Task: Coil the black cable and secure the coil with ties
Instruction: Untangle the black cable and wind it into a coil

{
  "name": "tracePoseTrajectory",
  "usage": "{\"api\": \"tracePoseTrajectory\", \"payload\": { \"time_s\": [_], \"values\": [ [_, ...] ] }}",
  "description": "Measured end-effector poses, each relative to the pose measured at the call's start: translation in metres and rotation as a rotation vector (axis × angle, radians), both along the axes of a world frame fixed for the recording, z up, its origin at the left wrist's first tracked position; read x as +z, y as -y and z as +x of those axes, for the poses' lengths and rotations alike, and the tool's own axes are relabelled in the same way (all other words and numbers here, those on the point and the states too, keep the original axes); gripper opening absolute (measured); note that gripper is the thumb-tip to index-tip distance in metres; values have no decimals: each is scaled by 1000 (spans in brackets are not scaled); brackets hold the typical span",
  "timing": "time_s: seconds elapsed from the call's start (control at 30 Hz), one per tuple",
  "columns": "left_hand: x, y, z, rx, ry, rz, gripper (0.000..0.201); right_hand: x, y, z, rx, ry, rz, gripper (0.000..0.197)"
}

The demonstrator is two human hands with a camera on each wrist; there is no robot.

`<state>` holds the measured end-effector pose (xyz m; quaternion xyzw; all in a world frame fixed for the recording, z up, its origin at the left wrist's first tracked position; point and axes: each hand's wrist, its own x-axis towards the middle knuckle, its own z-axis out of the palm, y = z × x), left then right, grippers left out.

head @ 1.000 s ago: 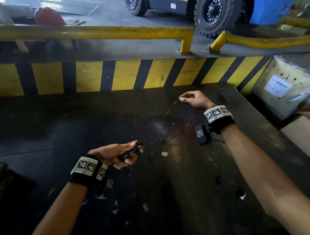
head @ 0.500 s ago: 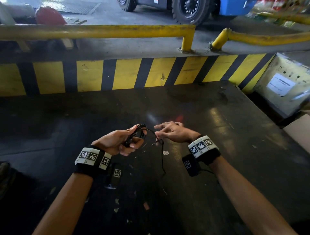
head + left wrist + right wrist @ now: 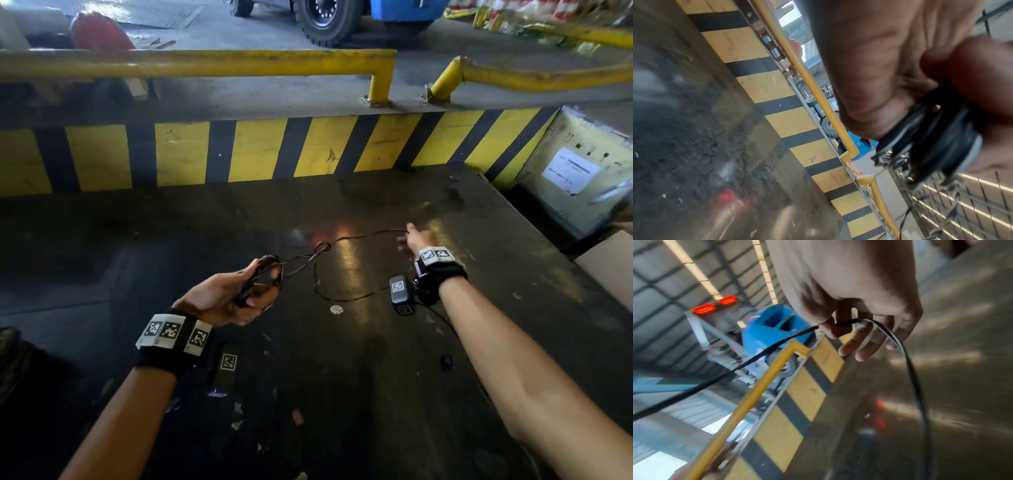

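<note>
The left hand point(image 3: 228, 297) grips the coiled turns of a thin black cable point(image 3: 359, 236); the right hand point(image 3: 416, 240) pinches its loose strand, held well apart.

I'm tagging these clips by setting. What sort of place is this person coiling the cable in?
Probably a warehouse loading dock: a yellow-and-black striped curb, yellow guard rails and a forklift on the concrete beyond.

Yellow-and-black striped wall point(image 3: 260, 150) is running along the far edge of the dark floor point(image 3: 342, 394). Yellow rail point(image 3: 205, 63) is sitting above it. Blue forklift point(image 3: 342, 13) is standing beyond. Cardboard box point(image 3: 579, 164) is lying at the floor's right edge.
</note>
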<state>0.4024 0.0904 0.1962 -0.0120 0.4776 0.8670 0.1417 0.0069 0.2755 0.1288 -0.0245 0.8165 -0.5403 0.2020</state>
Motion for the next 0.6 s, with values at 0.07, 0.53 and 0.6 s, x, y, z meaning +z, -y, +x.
{"api": "tracePoseTrajectory", "payload": {
  "time_s": [0.07, 0.53, 0.6],
  "values": [
    [3, 5, 4, 52, -28, 82, 35, -20, -15, -9, -136, 88, 56, 48],
    [17, -7, -25, 82, -5, -16, 38, 45, 22, 125, 687, -216, -167, 39],
    [16, -7, -25, 90, 9, -38, 42, 69, 28, 149, 833, -61, -274, 46]
  ]
}}
